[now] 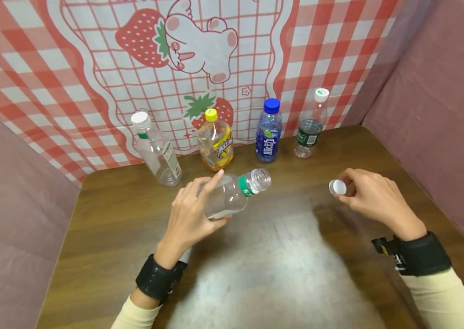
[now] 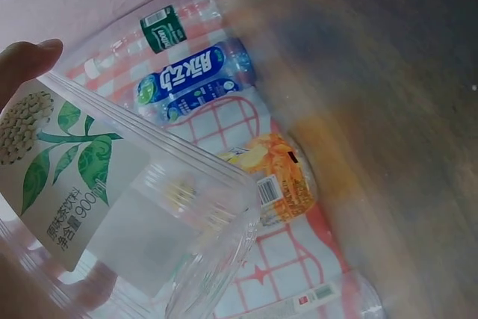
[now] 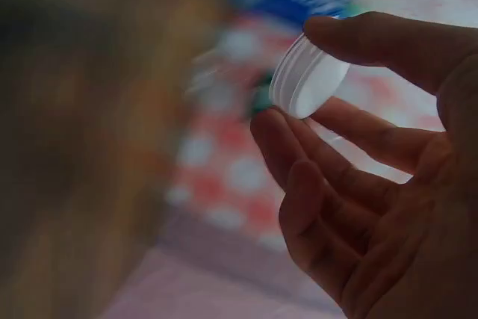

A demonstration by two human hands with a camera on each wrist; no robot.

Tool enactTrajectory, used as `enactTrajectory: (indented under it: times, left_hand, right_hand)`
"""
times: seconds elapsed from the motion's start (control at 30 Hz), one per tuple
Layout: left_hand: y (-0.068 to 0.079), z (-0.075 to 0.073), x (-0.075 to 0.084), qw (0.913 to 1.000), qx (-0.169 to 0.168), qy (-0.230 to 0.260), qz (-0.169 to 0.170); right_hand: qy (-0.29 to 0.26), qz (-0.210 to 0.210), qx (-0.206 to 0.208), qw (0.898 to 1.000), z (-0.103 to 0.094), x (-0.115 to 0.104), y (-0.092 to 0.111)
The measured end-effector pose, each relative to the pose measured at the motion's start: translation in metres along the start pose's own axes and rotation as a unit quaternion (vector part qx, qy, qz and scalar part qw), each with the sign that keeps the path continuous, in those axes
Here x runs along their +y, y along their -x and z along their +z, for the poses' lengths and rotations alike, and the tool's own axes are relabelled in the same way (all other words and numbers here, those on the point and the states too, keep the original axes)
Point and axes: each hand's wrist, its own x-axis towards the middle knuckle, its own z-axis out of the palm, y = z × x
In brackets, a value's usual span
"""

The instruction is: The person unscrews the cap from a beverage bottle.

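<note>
My left hand (image 1: 192, 214) grips a clear plastic bottle (image 1: 225, 196) round its body, above the table. The bottle lies tilted, its uncapped mouth pointing right; a green band circles its neck. In the left wrist view the bottle's label (image 2: 63, 169) shows green leaves and printed text. At the right, my right hand (image 1: 373, 196) pinches a white bottle cap (image 1: 338, 187) between thumb and fingers, its hollow inside facing the camera. In the right wrist view the same cap (image 3: 310, 80) sits at the fingertips, apart from the bottle.
Along the back of the brown table (image 1: 273, 256) stand a clear bottle with a white cap (image 1: 155, 153), a yellow-capped bottle (image 1: 216, 141), a blue-capped bottle (image 1: 269, 132) and a white-capped bottle with a green label (image 1: 312, 125). Behind them hangs a red checked cloth (image 1: 318, 41).
</note>
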Motion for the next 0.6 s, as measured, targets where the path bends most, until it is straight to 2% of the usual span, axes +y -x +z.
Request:
enactTrajectory:
  times: [0.13, 0.2, 0.27, 0.4, 0.6]
  left_hand:
    - [0.000, -0.002, 0.001, 0.9999, 0.008, 0.005, 0.004]
    - [0.000, -0.003, 0.000, 0.9999, 0.011, 0.006, 0.007]
    - [0.000, -0.005, 0.000, 0.9999, 0.012, 0.006, 0.007]
    - [0.000, -0.007, 0.000, 0.9999, 0.011, 0.006, 0.003]
    - [-0.001, -0.008, 0.000, 0.9998, 0.010, 0.014, -0.001]
  right_hand:
    - [0.019, 0.052, -0.097, 0.994, 0.010, 0.050, -0.006]
    - [0.022, 0.069, -0.140, 0.987, 0.013, 0.068, -0.010]
    - [0.025, 0.080, -0.166, 0.983, 0.014, 0.082, -0.012]
    - [0.041, 0.085, -0.172, 0.980, 0.016, 0.097, -0.014]
    - [0.046, 0.102, -0.183, 0.977, 0.016, 0.106, -0.011]
